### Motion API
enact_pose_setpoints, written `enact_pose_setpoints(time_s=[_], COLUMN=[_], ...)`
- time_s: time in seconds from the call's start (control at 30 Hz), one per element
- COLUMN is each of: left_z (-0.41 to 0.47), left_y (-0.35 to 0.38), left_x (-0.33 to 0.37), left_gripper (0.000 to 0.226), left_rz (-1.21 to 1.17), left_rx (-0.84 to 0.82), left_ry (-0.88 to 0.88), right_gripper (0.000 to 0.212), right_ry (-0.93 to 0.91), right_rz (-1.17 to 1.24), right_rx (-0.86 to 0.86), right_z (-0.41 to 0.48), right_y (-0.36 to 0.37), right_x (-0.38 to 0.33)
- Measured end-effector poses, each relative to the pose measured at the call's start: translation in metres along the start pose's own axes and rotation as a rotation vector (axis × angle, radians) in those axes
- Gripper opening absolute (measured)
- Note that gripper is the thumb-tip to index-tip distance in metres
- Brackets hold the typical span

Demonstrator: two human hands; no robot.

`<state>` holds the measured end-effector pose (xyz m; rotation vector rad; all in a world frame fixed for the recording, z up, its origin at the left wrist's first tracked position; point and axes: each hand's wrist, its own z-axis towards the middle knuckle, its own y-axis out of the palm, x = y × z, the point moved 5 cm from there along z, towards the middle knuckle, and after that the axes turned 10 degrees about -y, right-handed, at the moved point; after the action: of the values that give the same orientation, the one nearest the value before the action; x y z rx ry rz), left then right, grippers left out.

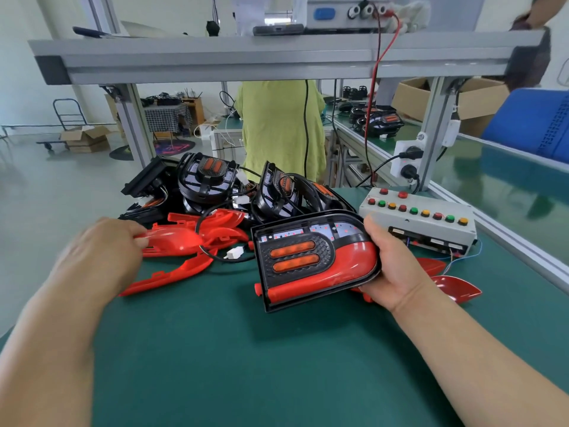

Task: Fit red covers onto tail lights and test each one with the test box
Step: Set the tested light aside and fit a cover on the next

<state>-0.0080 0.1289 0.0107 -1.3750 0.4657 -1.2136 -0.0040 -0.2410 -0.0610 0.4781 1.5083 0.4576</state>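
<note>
1. Head view, the grip: the right hand [397,272] is wrapped round the right end of a tail light [314,260], with the thumb on top and the fingers under. The left hand [104,254] is a bit blurry. Its fingers are curled on a loose red cover [172,241].
2. The key thing: the red cover lies left of the tail light, near it but not touching. Both are long from left to right. The left hand is nearer, so I think it brings the cover across.
3. Around: the test box [418,217] sits just behind the right hand. More tail lights [215,183] are piled at the back of the green table [246,365]. A person in a green top [280,131] stands beyond.
</note>
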Motion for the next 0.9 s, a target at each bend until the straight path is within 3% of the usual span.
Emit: enact_pose_setpoints(time_s=[0.13, 0.27, 0.4, 0.57, 0.67, 0.9], left_z=[-0.027, -0.065, -0.081, -0.093, -0.1, -0.106], left_y=[-0.007, 0.001, 0.016, 0.027, 0.034, 0.04], left_x=[0.044, 0.098, 0.13, 0.134, 0.13, 0.132], left_gripper=[0.02, 0.028, 0.029, 0.028, 0.024, 0.027], left_rz=[-0.278, -0.554, -0.621, -0.608, -0.704, -0.614], left_rx=[0.023, -0.069, -0.144, -0.052, -0.086, -0.039], left_ry=[0.291, 0.506, 0.576, 0.635, 0.604, 0.63], right_gripper=[0.053, 0.05, 0.045, 0.042, 0.04, 0.04], right_ry=[0.018, 0.045, 0.066, 0.075, 0.071, 0.052], right_rz=[0.007, 0.004, -0.008, 0.006, 0.003, -0.02], right_rx=[0.001, 0.019, 0.032, 0.035, 0.025, 0.015], right_z=[-0.001, -0.004, -0.007, -0.006, -0.005, -0.005], right_y=[0.001, 0.004, 0.006, 0.007, 0.006, 0.008], right_x=[0.003, 0.005, 0.005, 0.005, 0.007, 0.007])
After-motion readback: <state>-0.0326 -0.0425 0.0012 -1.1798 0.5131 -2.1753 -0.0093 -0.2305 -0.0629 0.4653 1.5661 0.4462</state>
